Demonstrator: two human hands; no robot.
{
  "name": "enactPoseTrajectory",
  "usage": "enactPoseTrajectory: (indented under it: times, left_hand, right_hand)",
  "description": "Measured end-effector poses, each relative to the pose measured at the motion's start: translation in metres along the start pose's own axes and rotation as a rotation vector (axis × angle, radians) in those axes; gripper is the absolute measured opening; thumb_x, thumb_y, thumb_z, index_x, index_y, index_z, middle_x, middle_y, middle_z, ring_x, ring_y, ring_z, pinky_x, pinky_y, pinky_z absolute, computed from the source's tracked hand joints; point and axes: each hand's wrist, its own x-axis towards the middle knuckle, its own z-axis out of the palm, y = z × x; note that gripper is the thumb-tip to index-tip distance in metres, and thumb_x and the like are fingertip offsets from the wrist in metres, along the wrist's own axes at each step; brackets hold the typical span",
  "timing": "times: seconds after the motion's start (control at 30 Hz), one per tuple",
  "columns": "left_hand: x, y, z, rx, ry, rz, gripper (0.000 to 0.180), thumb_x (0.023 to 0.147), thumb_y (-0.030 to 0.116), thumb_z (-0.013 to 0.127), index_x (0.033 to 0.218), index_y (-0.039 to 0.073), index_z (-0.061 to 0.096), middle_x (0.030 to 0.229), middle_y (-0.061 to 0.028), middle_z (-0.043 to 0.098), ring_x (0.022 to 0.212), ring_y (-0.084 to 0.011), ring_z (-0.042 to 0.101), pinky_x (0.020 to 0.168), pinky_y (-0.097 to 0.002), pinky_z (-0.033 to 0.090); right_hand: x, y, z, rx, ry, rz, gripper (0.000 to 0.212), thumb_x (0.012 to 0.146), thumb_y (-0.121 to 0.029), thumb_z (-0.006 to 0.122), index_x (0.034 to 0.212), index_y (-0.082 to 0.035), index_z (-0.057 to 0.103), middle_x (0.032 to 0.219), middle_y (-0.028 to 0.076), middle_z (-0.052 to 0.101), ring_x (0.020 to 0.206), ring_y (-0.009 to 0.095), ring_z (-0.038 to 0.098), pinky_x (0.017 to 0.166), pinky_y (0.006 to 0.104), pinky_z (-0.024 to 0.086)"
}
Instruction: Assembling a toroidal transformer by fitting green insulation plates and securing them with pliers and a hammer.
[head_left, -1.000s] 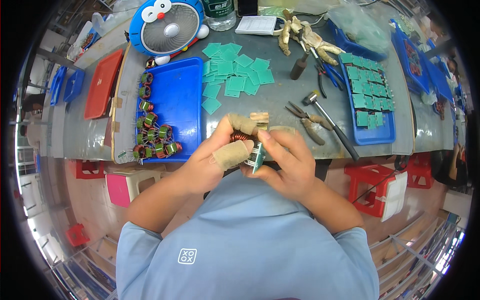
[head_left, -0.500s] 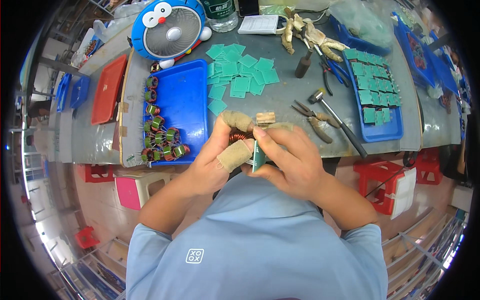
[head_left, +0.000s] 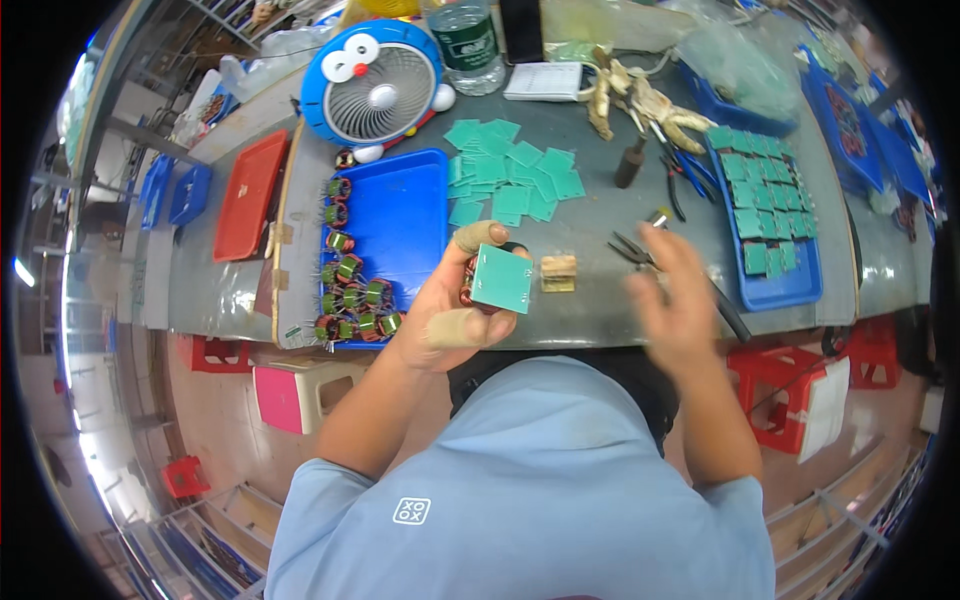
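My left hand, with tan covers on its thumb and a finger, holds a copper-wound coil with a square green circuit board on it. The board's flat face is turned up toward me and hides most of the coil. My right hand is blurred, its fingers stretched and the thumb apart, with nothing visible in it. It is over the table near the pliers and the hammer, partly covering both. A small wooden block sits between my hands.
Left of centre, a blue tray holds several wound coils along its edge. Behind my left hand lies a pile of green boards. A blue tray of boards fitted on parts stands right. A fan, bottle and screwdriver-like tool stand farther back.
My right hand has let go of the board and moved right toward the pliers and hammer. My left hand has turned the board from edge-on to face up. The view has shifted slightly.
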Motion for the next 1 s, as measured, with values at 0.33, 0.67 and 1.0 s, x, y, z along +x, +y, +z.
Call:
enactPoseTrajectory:
  times: [0.33,0.67,1.0]
  left_hand:
    - [0.021,0.005,-0.017,-0.055,0.140,0.191,0.065,0.099,0.062,0.062,0.137,0.010,0.056,0.121,-0.0136,0.069,0.075,-0.0131,0.058,0.069,-0.0294,0.043]
    - [0.035,0.031,-0.022,-0.209,0.130,0.208,0.036,0.103,0.037,0.063,0.132,0.015,0.061,0.115,-0.0051,0.071,0.071,-0.0158,0.058,0.068,-0.0315,0.047]
    - [0.056,0.046,0.008,-0.295,0.004,0.323,0.028,0.101,0.029,0.063,0.126,0.017,0.061,0.109,-0.0058,0.071,0.060,-0.0134,0.050,0.062,-0.0310,0.038]
  right_hand:
    - [-0.038,0.094,-0.042,-0.685,-0.379,0.233,0.039,0.093,-0.001,0.062,0.131,0.000,0.061,0.103,0.020,0.065,0.096,0.042,0.065,0.080,0.0519,0.051]
    - [-0.040,-0.042,-0.006,0.583,-0.217,0.389,0.054,0.109,-0.014,0.051,0.159,-0.002,0.037,0.090,0.006,0.067,0.066,0.011,0.061,0.059,0.0257,0.052]
    - [-0.022,-0.057,0.029,0.638,0.002,-0.328,0.054,0.101,0.004,0.057,0.152,0.007,0.042,0.089,0.015,0.070,0.060,0.016,0.060,0.058,0.0301,0.055]
